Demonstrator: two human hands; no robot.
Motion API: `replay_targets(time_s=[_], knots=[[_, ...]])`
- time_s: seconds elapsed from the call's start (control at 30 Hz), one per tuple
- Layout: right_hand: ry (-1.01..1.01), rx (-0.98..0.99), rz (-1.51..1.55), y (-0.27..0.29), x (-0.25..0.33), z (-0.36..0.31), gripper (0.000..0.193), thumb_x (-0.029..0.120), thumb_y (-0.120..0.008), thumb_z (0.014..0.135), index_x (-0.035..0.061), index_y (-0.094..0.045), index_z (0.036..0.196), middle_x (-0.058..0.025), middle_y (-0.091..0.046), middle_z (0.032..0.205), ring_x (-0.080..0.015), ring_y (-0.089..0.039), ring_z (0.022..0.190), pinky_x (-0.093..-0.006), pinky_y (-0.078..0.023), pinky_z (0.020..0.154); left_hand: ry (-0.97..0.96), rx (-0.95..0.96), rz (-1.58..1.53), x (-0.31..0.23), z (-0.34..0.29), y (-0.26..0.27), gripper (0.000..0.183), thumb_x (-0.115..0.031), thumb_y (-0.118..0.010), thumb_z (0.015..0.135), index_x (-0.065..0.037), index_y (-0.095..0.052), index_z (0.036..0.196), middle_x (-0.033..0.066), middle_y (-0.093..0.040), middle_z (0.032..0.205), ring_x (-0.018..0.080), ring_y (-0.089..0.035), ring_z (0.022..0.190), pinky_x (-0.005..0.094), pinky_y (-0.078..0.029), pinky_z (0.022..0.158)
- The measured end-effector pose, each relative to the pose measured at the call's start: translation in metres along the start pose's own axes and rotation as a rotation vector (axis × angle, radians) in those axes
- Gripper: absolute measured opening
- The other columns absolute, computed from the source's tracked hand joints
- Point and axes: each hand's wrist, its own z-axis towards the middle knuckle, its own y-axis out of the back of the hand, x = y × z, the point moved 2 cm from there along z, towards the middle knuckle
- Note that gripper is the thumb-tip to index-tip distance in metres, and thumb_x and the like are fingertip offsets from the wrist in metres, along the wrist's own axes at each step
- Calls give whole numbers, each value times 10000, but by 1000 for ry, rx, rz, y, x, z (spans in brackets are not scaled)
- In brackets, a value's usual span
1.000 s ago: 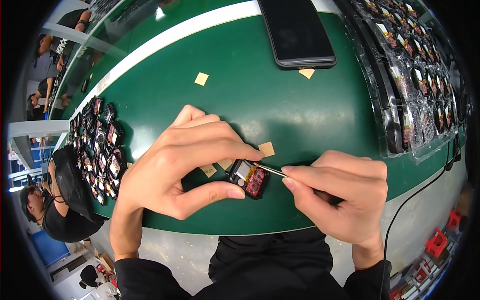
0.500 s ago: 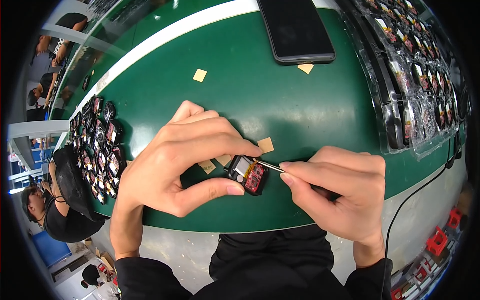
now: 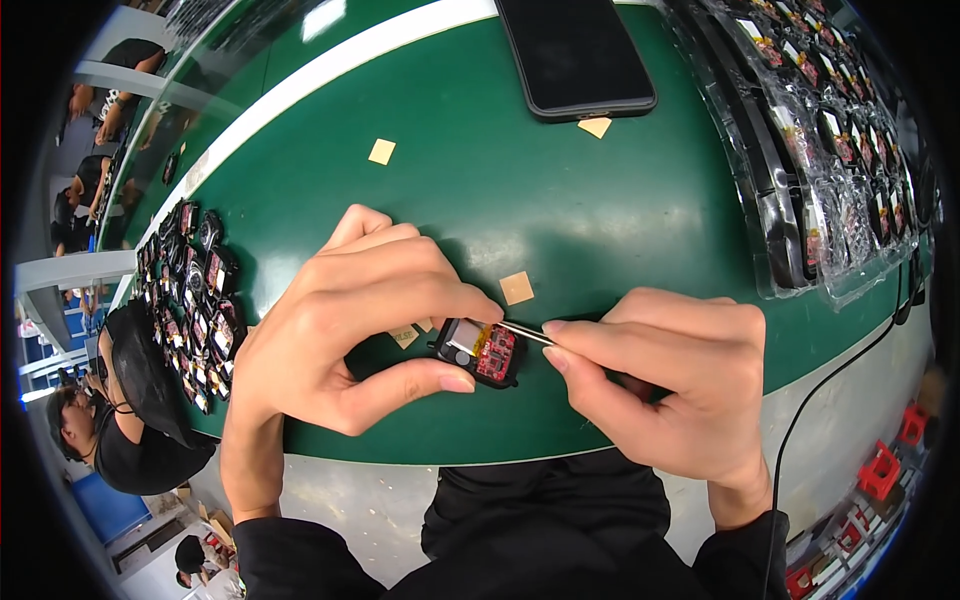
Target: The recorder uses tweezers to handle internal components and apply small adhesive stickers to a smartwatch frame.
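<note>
My left hand (image 3: pixel 350 320) grips a small black device housing (image 3: pixel 495 358) between thumb and index finger, just above the green table. The housing is uncovered and shows a red circuit board, a silvery block, yellow tape and a small round grey part. My right hand (image 3: pixel 670 375) pinches thin metal tweezers (image 3: pixel 526 333). Their tips reach the housing's upper edge, beside my left index fingertip, which partly hides them. Whether the tips hold anything is too small to tell. A tan paper square (image 3: pixel 517 288) lies just beyond the housing, and other tan pieces (image 3: pixel 404 336) lie partly behind my left hand.
A pile of similar black devices (image 3: pixel 195 310) sits at the left. Clear plastic trays (image 3: pixel 835 230) filled with devices stand at the right. A black phone (image 3: pixel 578 60) lies at the back, near another tan square (image 3: pixel 382 151). A black cable (image 3: pixel 820 395) hangs at right. Co-workers sit farther left.
The whole view has shifted slightly, so table, hands and device appear a little further left. Both hands keep their holds, and the tweezer tips stay at the housing's upper edge.
</note>
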Motion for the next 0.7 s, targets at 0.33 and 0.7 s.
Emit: replay_targets(time_s=[0.33,0.7], knots=[[32,0,13,1,1,0,182,-67,-854,786,-15,-809,954,-35,-605,718,-180,-541,506,-335,-418,465,28,15,3,-3,-1,3,518,-424,-943,781,-31,-834,1101,65,-760,912,230,-632,767,390,-375,829],[-18,-229,94,8,0,-4,174,-30,-872,841,2,-852,1011,-23,-644,678,-79,-511,473,-285,-357,447,39,-36,136,-15,5,-3,529,-297,-1007,750,-92,-800,1192,-5,-650,833,195,-592,763,363,-356,840]])
